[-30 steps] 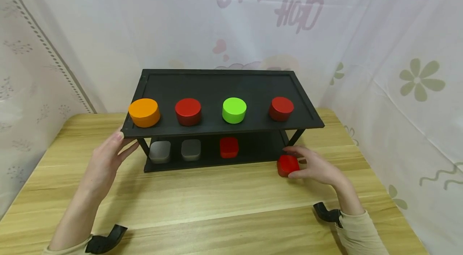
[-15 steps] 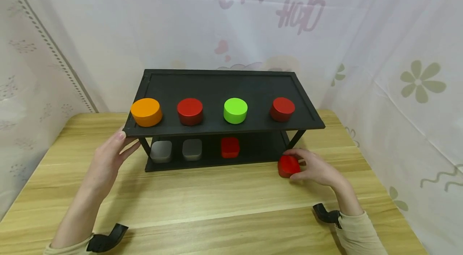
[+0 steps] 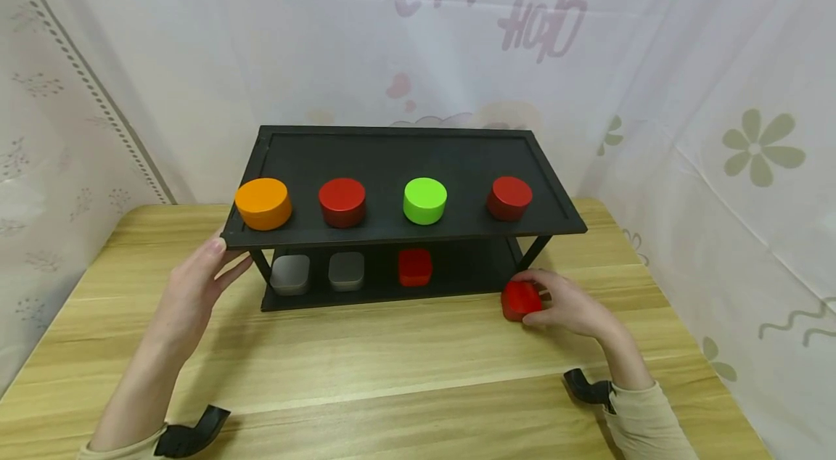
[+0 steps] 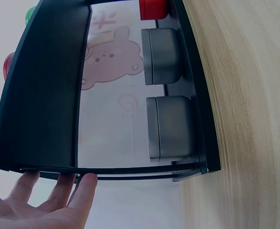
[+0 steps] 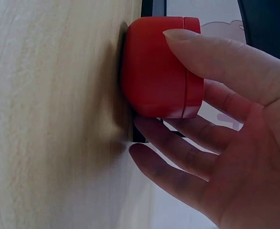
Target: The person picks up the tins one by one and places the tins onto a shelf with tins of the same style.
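Note:
My right hand (image 3: 571, 302) holds a red lidded tin (image 3: 520, 300) between thumb and fingers, just in front of the lower right corner of a black two-tier shelf (image 3: 385, 155). In the right wrist view the tin (image 5: 154, 67) stands upright at the wooden surface; its thin lid seam shows. My left hand (image 3: 192, 286) grips the shelf's front left corner, thumb at the top board's edge. From the left wrist view, the fingertips of that hand (image 4: 49, 205) touch the shelf's side. Two grey tins (image 3: 290, 275) and a red rounded-square tin (image 3: 414, 268) stand on the lower tier.
Along the top tier's front stand an orange round tin (image 3: 263, 204), a red one (image 3: 342, 203), a green one (image 3: 425, 201) and another red one (image 3: 509, 199). The shelf stands on a wooden table (image 3: 366, 366), before a patterned white cloth (image 3: 294, 32).
The view has shifted very slightly. Both hands, the held red tin and the shelf otherwise keep their places.

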